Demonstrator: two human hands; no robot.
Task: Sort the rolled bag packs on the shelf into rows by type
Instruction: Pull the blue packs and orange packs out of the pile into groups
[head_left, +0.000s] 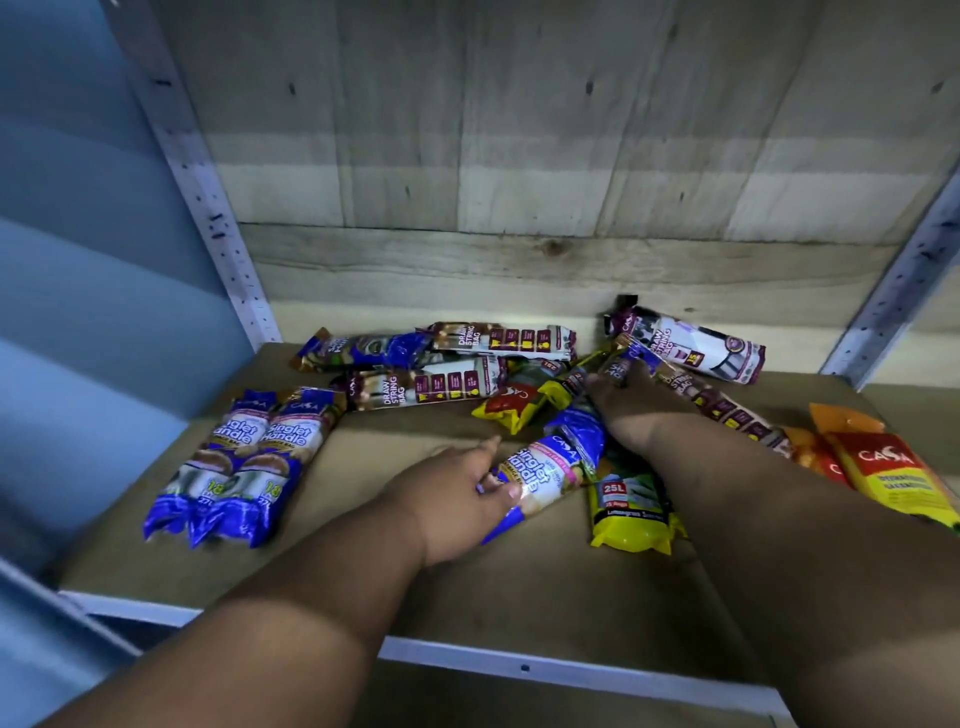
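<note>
Rolled bag packs lie scattered on a brown shelf board (363, 566). Two blue Singlet Handle packs (244, 467) sit side by side at the left. My left hand (457, 499) grips another blue Singlet Handle pack (550, 470) near the middle. My right hand (636, 410) reaches into the pile behind it, fingers closed on a dark pack end (621, 366). Two maroon Draw String packs (431, 387) lie across the back, with a blue pack (363, 351) beside them. A yellow 25L pack (631, 506) lies under my right forearm.
A purple-white pack (691, 345) rests against the wooden back wall. Yellow and orange packs (893, 473) lie at the right edge. A red-yellow pack (519, 402) sits mid-pile. Grey perforated uprights (208, 208) frame the shelf; a white metal lip (519, 665) runs along the front.
</note>
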